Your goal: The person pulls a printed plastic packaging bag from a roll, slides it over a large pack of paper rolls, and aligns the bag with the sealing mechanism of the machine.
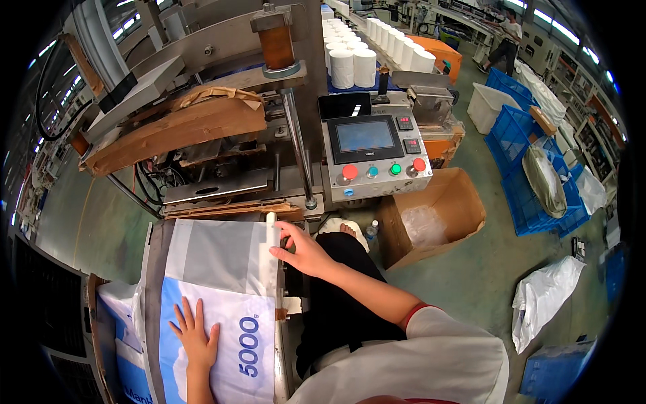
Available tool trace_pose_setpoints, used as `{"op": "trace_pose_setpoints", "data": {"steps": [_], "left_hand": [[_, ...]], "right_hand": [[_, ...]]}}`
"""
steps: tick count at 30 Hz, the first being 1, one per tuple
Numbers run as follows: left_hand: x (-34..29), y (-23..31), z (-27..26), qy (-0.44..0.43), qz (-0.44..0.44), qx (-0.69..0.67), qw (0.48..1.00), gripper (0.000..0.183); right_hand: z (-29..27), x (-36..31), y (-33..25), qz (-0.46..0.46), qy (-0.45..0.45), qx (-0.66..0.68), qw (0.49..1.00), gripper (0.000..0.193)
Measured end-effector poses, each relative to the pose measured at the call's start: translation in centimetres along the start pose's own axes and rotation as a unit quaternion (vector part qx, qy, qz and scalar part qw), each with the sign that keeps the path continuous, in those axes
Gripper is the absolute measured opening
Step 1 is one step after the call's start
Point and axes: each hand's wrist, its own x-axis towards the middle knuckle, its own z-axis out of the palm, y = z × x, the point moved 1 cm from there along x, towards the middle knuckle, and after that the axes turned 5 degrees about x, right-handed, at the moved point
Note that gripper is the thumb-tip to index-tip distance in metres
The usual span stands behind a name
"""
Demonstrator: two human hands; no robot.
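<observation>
A printed plastic bag (232, 316), white and blue with a clear band near its top, lies flat on a narrow metal work surface in front of me. My left hand (196, 340) rests palm down on its printed part, fingers spread. At the bag's right edge, my right hand (301, 252) has its thumb and index finger apart, their tips touching a white strip (270, 246) there. The other fingers of that hand are partly hidden. Beyond the bag's far edge stands the press-like machine (219, 192), with a metal bar and brown worn boards.
A control panel (377, 151) with a screen and coloured buttons stands beyond my right hand. Below it sits an open cardboard box (437, 222) with clear plastic inside. White rolls (353, 67) line a conveyor behind. Blue crates (518, 155) and a white sack (546, 296) are at right; a person (506, 40) stands far off.
</observation>
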Motion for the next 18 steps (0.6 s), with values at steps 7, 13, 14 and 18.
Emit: {"op": "trace_pose_setpoints", "data": {"steps": [7, 13, 14, 18], "left_hand": [[-0.7, 0.4, -0.5, -0.014, 0.018, 0.001, 1.0, 0.067], [-2.3, 0.7, -1.4, -0.045, -0.011, 0.028, 0.999, 0.071], [-2.4, 0.6, -2.1, -0.066, 0.001, 0.044, 0.997, 0.072], [0.9, -0.5, -4.6, -0.113, 0.031, 0.085, 0.99, 0.073]], "right_hand": [[1.0, 2.9, -1.6, -0.08, 0.035, -0.022, 0.996, 0.059], [0.7, 5.3, -2.2, -0.025, -0.079, -0.058, 0.995, 0.043], [0.6, 5.5, -2.0, -0.038, -0.094, -0.079, 0.992, 0.037], [1.8, 5.7, -6.1, -0.068, -0.172, -0.178, 0.966, 0.026]]}}
